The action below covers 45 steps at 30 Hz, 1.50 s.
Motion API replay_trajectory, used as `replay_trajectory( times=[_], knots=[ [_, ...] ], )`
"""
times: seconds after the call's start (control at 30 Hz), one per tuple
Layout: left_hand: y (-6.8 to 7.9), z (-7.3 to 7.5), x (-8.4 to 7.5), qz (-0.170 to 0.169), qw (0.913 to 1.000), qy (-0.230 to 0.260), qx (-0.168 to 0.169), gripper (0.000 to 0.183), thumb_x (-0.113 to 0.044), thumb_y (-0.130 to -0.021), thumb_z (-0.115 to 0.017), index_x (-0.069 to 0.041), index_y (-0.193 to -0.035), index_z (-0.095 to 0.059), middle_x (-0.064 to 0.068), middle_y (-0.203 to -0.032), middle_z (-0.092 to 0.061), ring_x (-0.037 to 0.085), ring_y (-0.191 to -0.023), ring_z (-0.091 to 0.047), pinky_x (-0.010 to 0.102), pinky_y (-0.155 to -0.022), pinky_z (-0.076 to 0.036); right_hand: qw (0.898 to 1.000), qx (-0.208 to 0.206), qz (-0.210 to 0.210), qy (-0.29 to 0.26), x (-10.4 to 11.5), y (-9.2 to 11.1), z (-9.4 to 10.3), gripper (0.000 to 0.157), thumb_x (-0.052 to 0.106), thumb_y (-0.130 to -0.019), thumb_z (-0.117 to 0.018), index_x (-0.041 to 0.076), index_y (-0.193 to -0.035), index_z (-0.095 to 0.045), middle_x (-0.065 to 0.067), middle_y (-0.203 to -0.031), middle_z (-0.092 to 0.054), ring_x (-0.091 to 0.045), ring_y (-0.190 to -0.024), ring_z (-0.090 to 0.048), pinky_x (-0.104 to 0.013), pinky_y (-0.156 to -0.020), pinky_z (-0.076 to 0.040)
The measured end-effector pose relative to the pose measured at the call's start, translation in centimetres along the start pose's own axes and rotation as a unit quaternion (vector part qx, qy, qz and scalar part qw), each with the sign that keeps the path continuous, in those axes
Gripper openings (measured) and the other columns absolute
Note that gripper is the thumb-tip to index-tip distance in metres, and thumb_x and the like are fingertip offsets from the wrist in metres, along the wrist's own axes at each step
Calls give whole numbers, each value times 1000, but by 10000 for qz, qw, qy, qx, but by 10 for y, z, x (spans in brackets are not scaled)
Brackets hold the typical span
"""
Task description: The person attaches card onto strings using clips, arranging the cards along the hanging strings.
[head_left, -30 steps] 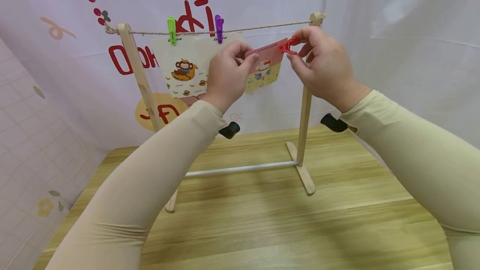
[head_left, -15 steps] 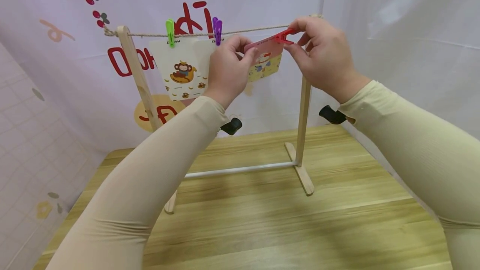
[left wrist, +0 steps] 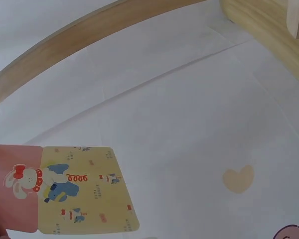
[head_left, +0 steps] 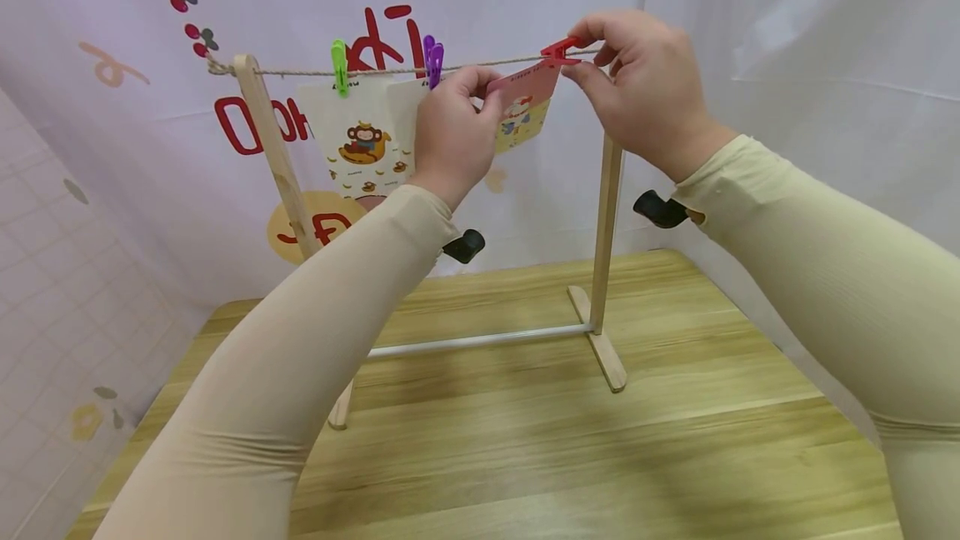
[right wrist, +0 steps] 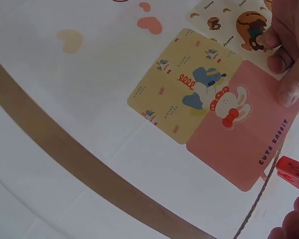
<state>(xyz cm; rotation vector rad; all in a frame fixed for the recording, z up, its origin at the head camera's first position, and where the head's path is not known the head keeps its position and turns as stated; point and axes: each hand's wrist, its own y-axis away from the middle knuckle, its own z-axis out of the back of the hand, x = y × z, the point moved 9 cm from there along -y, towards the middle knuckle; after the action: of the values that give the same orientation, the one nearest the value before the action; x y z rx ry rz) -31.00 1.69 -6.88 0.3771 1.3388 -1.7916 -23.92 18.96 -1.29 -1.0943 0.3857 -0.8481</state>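
My left hand (head_left: 456, 136) pinches the upper left corner of a pink and yellow rabbit card (head_left: 527, 107), thumb in front. The card hangs tilted, its right end higher, near the twine (head_left: 513, 62). At its upper right corner my right hand (head_left: 651, 90) pinches a red clothespin (head_left: 558, 51) by the handles. In the right wrist view the red clothespin's (right wrist: 293, 172) nose overlaps the twine beside the card's (right wrist: 239, 129) lettered edge. The left wrist view shows the card's (left wrist: 84, 191) printed face; most of the left hand is hidden there.
A monkey card (head_left: 365, 144) hangs from the twine by a green clothespin (head_left: 340, 67) and a purple clothespin (head_left: 433, 61). Wooden posts (head_left: 606, 232) carry the twine, joined low by a white rod (head_left: 480, 342). The rack stands on a wood-grain table (head_left: 525, 448), before a printed curtain (head_left: 750, 148).
My right hand has moved up and left with the red clothespin, bringing it and the card's right end up to the twine. The left hand keeps its pinch, barely moving.
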Motion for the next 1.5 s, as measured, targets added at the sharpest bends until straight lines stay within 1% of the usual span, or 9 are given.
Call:
replay_trajectory(
  times=[0.13,0.27,0.4,0.63,0.87,1.07,1.37,1.5],
  knots=[
    [-2,1,0,18,10000,-53,-58,19,-26,-107,-63,-15,-117,-75,-2,-122,-76,9,-105,-66,23,-92,-54,9997,125,32,209,0,-5,-3,18,20,-100,-74,4,-109,-79,-9,-109,-80,-19,-89,-64,-13,-76,-37],
    [-3,0,2,34,9999,-57,-108,19,-25,-106,-64,-15,-117,-76,-2,-121,-76,8,-114,-68,23,-100,-53,9989,301,38,356,0,-9,-6,18,21,-101,-73,6,-109,-79,-8,-110,-80,-24,-94,-65,-19,-78,-38],
    [-3,0,3,31,9998,-94,-168,18,-25,-106,-65,-15,-116,-76,-2,-119,-76,8,-116,-69,23,-103,-53,9984,393,16,396,0,-12,-9,17,20,-101,-73,7,-108,-80,-7,-110,-80,-26,-96,-65,-23,-80,-40],
    [-1,-1,8,65,9998,-68,-167,20,-26,-106,-65,-15,-117,-76,-3,-119,-76,8,-113,-68,24,-100,-54,9973,601,51,416,1,-14,-16,15,20,-100,-73,9,-108,-81,-4,-109,-81,-26,-97,-64,-28,-83,-40],
    [-1,-1,13,26,9996,-155,-242,20,-26,-106,-65,-15,-117,-77,-3,-121,-76,8,-113,-68,23,-98,-55,9957,835,71,396,2,-14,-21,12,17,-99,-74,11,-108,-81,-6,-106,-81,-30,-97,-64,-36,-85,-43],
    [-1,-2,16,-74,9993,-194,-320,20,-26,-105,-66,-14,-116,-78,-2,-120,-76,8,-103,-66,22,-86,-54,9939,1024,9,406,2,-13,-25,11,16,-99,-74,12,-107,-81,-7,-107,-81,-30,-98,-63,-36,-86,-41],
    [1,-4,22,-16,9992,-232,-332,19,-28,-105,-67,-16,-114,-79,-4,-119,-77,8,-97,-65,23,-84,-52,9914,1204,-19,520,1,-12,-32,13,16,-100,-73,10,-110,-80,-8,-108,-81,-32,-101,-61,-38,-85,-39],
    [1,-4,23,16,9994,-163,-313,20,-28,-105,-67,-16,-114,-79,-4,-120,-76,8,-99,-65,24,-86,-53,9903,1260,-5,583,2,-11,-34,14,17,-101,-72,10,-111,-79,-9,-109,-81,-33,-101,-59,-38,-83,-37]
  ],
)
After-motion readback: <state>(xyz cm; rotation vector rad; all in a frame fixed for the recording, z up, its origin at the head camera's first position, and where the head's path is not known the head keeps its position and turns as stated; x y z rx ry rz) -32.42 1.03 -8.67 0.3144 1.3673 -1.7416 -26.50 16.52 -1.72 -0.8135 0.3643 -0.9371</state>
